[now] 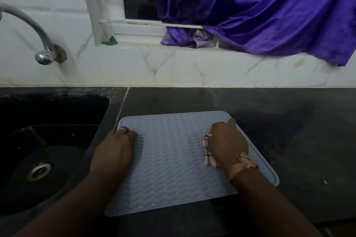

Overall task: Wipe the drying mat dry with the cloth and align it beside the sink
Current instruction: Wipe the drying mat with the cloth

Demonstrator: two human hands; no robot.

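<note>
A pale grey-blue drying mat point(169, 159) with a wavy ribbed surface lies flat on the dark counter, just right of the black sink point(48, 150). My left hand point(115, 150) rests on the mat's left edge with its fingers curled under; whether they hold the edge is hidden. My right hand point(227, 140) sits on the mat's right half and presses down a light cloth point(208, 152), of which only a frayed strip shows beside the palm.
A curved metal tap point(38, 40) comes out of the tiled wall above the sink. A purple curtain point(260, 9) hangs over the window sill behind the dark counter point(289, 131), whose front edge runs just below the mat.
</note>
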